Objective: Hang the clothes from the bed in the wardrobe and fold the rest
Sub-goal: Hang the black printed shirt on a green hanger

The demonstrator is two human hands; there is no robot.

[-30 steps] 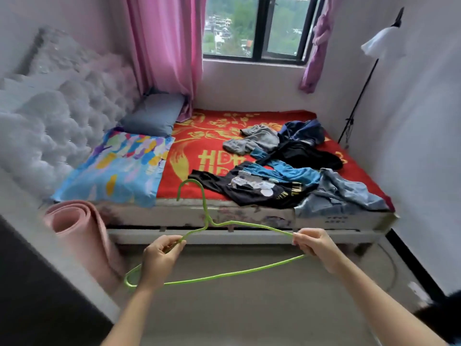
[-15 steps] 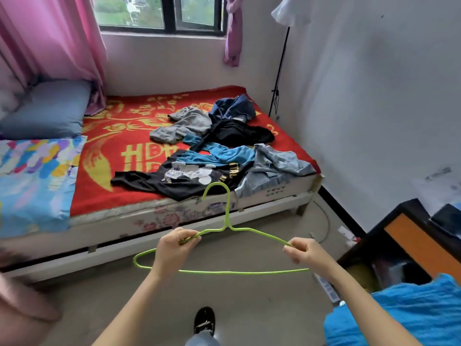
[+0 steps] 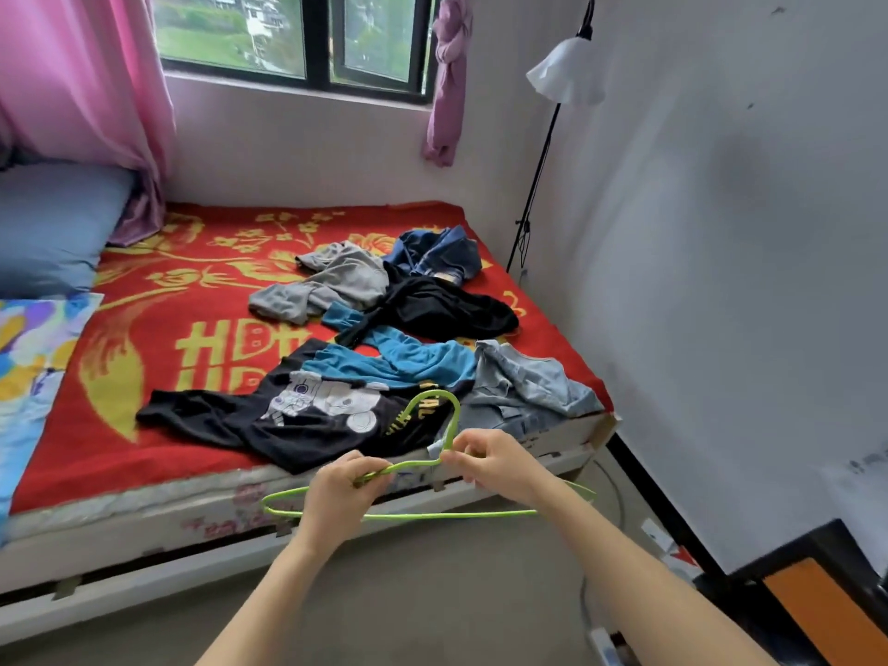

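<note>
The left hand grips the green hanger and the right hand pinches its neck, just in front of the bed edge. Clothes lie on the bed by that edge. The floor runs along it.

Bare red-and-gold patterned blanket lay open left of the crumpled clothes heap; a thin black lamp pole and white wall apparently crowded its right.
</note>
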